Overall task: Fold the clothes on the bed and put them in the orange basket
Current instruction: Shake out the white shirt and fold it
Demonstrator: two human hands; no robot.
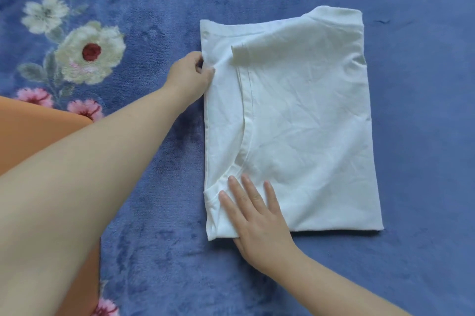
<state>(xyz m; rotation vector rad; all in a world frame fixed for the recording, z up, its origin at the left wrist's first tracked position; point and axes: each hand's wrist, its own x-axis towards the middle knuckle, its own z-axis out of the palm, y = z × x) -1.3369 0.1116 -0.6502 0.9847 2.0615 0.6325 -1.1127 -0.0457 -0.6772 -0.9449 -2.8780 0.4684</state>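
A white T-shirt [303,120] lies folded into a tall rectangle on the blue bed cover, with one sleeve turned in across its upper part. My left hand [191,75] pinches the shirt's left edge near the top, fingers curled on the cloth. My right hand [254,210] rests flat on the shirt's lower left corner, fingers straight and spread. The orange basket [33,133] sits at the left, mostly hidden behind my left forearm.
The blue plush bed cover [416,84] has a flower pattern [90,52] along its left side. Bare cover stretches to the right of the shirt and in front of it.
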